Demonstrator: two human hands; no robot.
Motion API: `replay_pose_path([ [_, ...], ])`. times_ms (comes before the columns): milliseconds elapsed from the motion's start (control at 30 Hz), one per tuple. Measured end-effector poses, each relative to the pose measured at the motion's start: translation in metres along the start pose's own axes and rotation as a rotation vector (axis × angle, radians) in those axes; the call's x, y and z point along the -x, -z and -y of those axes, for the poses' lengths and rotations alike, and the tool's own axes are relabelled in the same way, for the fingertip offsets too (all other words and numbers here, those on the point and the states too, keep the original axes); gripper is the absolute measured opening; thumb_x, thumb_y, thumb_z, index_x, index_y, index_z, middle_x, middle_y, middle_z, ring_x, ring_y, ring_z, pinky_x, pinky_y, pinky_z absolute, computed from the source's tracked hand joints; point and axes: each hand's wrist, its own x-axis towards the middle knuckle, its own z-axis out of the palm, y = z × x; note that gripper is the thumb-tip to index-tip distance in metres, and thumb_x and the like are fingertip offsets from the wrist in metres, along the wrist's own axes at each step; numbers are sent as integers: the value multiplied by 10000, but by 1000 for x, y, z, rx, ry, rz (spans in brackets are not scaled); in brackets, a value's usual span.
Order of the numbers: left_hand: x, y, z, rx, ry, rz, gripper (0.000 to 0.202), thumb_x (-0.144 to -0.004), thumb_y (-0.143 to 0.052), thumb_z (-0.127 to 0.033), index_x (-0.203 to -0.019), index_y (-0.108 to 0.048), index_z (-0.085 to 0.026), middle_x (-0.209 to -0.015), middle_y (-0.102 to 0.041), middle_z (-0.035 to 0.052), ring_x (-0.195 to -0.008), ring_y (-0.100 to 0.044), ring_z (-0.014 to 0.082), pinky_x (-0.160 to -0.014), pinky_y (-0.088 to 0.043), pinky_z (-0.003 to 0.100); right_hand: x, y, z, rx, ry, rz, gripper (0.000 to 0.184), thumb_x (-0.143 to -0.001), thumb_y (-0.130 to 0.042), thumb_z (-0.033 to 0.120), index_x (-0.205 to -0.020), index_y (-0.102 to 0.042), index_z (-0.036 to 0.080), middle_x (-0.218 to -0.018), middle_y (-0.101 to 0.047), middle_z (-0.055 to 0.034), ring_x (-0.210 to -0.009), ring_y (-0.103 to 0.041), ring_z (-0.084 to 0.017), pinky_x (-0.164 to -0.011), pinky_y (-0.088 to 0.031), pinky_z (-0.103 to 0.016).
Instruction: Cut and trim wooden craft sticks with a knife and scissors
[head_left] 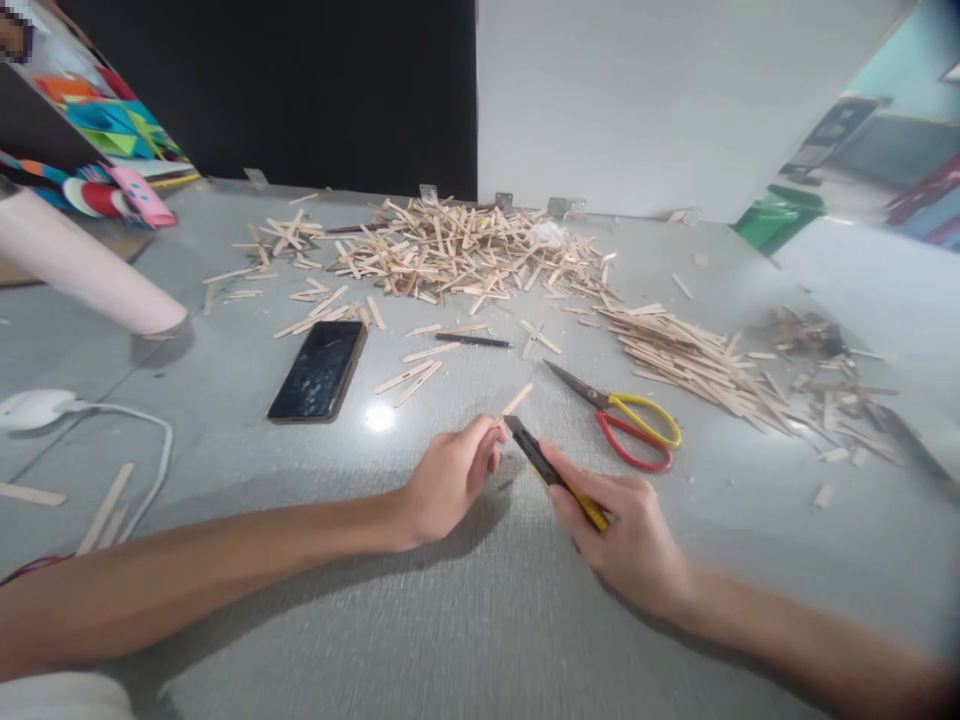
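My right hand (626, 530) is closed around a yellow and black utility knife (551, 470), its tip pointing up-left towards my left hand. My left hand (450, 480) pinches one end of a small wooden stick (516, 400) that lies on the grey table (450, 620); the knife tip meets the stick near my left fingertips. Red and yellow scissors (626, 420) lie shut just right of the knife.
A black phone (319, 370) lies left of centre. A big pile of wooden sticks (465, 250) sits at the back, another pile (690, 355) to the right. A black pen (472, 340), a white cable (146, 450) and a pink roll (82, 270) lie about.
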Motion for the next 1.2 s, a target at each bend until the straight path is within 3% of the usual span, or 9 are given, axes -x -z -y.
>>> replay_pose_path([
  [133,1,0,0,5,20,4,272,-1150,-358,-308,-1014,-575,-215,-686,-626,-51,-541,-570,102,-595,-451,229,4,4,1,316,245,-5,455,-1102,-517,194,-1540,-600,105,-702,-635,8,-532,-522,-118,-513,-462,-251],
  [333,-3,1,-5,18,33,24,339,-1148,-349,-327,-938,-590,-215,-696,-667,-28,-582,-617,122,-638,-481,248,8,13,7,821,502,148,724,-1027,-362,-6,-1728,-194,55,-947,-746,-132,-709,-696,-223,-548,-604,-308],
  [433,-5,2,-7,33,33,30,382,-1153,-337,-354,-904,-589,-212,-705,-688,-12,-603,-636,130,-665,-498,257,7,14,4,916,525,112,744,-1024,-356,-5,-1739,-173,91,-1079,-772,-181,-763,-734,-234,-603,-650,-328],
  [567,-6,4,-9,65,47,25,368,-1157,-357,-409,-1038,-634,-197,-723,-713,-12,-553,-608,123,-626,-488,246,5,13,-3,855,487,30,808,-1033,-465,3,-1751,-116,126,-1121,-785,-139,-782,-744,-208,-640,-637,-306],
  [667,-7,4,-9,88,83,-19,361,-1158,-365,-412,-1191,-638,-179,-733,-724,-18,-498,-555,108,-560,-445,227,2,13,-1,808,408,-75,757,-1073,-539,97,-1740,-183,142,-1007,-794,-81,-710,-728,-185,-602,-595,-286],
  [767,-10,3,-8,98,124,-79,371,-1154,-380,-395,-1195,-663,-159,-722,-709,-20,-461,-499,96,-512,-399,220,-2,16,6,880,315,-91,522,-1109,-495,189,-1617,-419,92,-929,-781,-83,-647,-720,-198,-516,-535,-301],
  [867,-13,5,-9,93,127,-120,365,-1137,-425,-369,-1143,-711,-143,-723,-669,-17,-491,-487,97,-524,-393,227,-7,22,13,947,234,83,314,-1096,-488,207,-1348,-635,90,-909,-754,-96,-685,-742,-233,-497,-508,-318],
  [1000,-18,12,-16,87,68,-154,345,-1111,-489,-338,-1215,-751,-140,-834,-682,26,-653,-562,127,-629,-449,244,-13,32,18,893,126,281,178,-1064,-605,321,-1130,-703,188,-918,-739,-74,-753,-751,-242,-586,-547,-321],
  [1200,-18,25,-34,125,28,-143,296,-1079,-567,-324,-1236,-771,-177,-989,-770,71,-731,-632,137,-641,-485,239,-25,47,-12,1281,-44,46,285,-938,-505,-34,-1060,-690,145,-1006,-742,-175,-903,-729,-307,-633,-539,-343],
])
